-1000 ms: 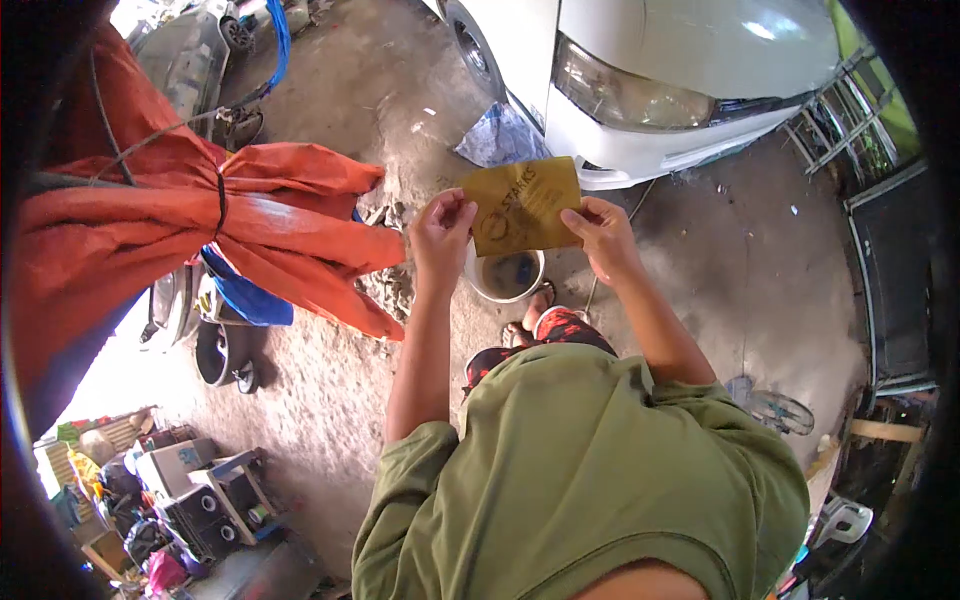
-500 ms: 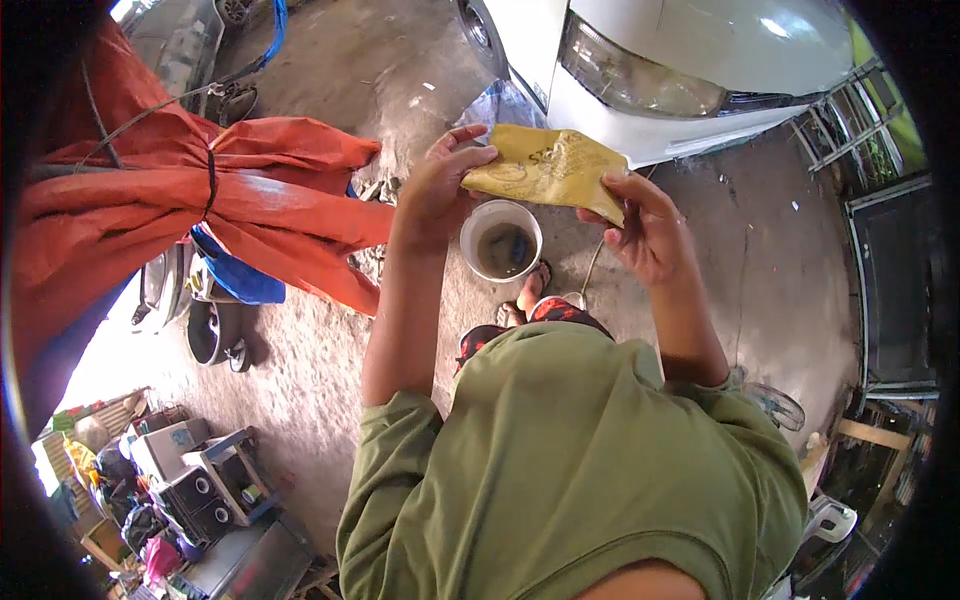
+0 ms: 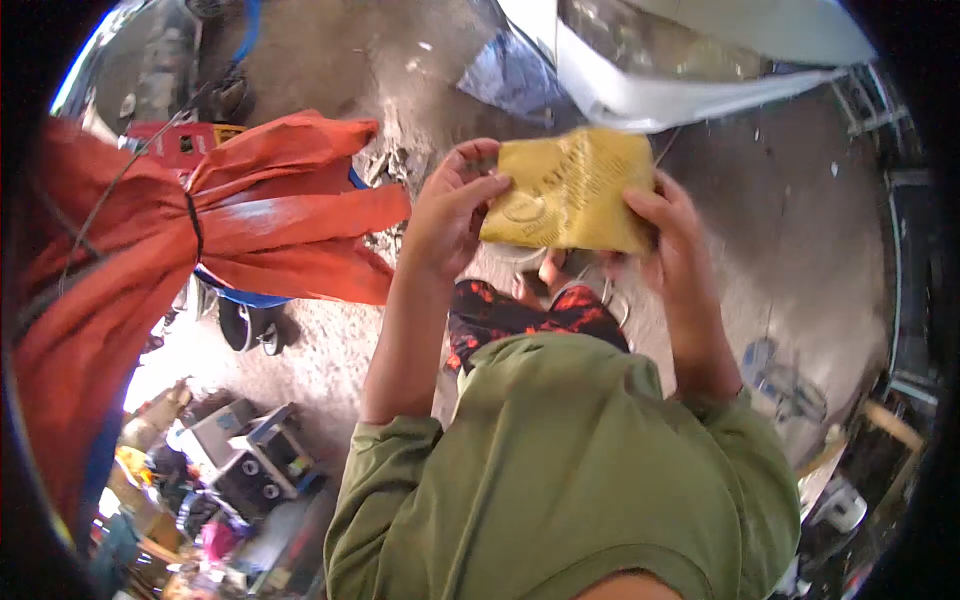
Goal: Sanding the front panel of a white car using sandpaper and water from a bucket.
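Note:
Between my hands a yellow sandpaper sheet [image 3: 570, 195], printed in dark letters on the side that shows, is held out nearly flat in front of me. My left hand [image 3: 462, 205] grips its left edge, thumb on top and fingers behind. At the right edge, my right hand [image 3: 668, 225] pinches it the same way, some of its fingers hidden under the sheet. Below the sheet, a bucket [image 3: 515, 254] on the ground is almost wholly covered; only a bit of its pale rim shows.
A white car's front bumper [image 3: 640, 98] is ahead, beside a bluish plastic sheet [image 3: 515, 80]. An orange tarp [image 3: 290, 215], tied with a dark cord, hangs at the left. Speakers [image 3: 255, 480] and clutter lie at lower left. A fan [image 3: 790, 385] stands at the right.
The sandpaper sheet has been tilted and spread flatter, so more of its printed face shows. It now covers most of the bucket. The view has shifted, with the car higher up.

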`<state>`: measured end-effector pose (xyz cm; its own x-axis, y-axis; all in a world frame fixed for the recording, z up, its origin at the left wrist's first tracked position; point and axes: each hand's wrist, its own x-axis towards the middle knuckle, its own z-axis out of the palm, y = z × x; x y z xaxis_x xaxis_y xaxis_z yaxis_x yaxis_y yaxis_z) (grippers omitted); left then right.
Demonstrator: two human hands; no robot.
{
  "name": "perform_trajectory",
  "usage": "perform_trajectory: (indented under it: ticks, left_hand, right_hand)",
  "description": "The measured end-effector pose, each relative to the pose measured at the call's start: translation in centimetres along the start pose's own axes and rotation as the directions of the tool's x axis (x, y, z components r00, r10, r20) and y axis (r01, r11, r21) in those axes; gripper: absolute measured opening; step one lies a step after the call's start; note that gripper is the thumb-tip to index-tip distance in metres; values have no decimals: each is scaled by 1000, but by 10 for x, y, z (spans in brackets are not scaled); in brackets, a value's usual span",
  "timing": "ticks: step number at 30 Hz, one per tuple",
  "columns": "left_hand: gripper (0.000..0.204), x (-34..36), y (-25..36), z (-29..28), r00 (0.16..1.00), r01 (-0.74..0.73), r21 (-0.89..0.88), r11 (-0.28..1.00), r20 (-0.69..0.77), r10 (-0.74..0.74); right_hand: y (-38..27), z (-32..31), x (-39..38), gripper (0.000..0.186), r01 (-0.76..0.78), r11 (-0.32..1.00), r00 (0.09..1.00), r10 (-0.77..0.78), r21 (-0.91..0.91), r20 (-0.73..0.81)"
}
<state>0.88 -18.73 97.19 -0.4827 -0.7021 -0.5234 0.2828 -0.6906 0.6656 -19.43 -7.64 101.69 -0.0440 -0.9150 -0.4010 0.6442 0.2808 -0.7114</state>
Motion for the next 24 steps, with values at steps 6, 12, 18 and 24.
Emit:
perform_trajectory:
  ticks: [6,12,18,24]
  left_hand:
    - [36,123,-191,-209,949,135,682,718,-297,105]
    - [39,192,-316,-312,929,265,867,422,-348,130]
    - [47,244,-426,-329,955,-147,929,-339,43,-295]
    - [35,379,-527,-431,952,213,944,-252,-258,-163]
  right_hand:
    - [158,-158,52,43,-161,-21,914,-380,-987,-141]
    - [283,-192,-17,36,-395,686,805,-62,-611,-590]
    - [397,-233,29,30,-490,753,691,29,-439,-722]
    - [500,-244,118,27,-440,828,703,78,-346,-707]
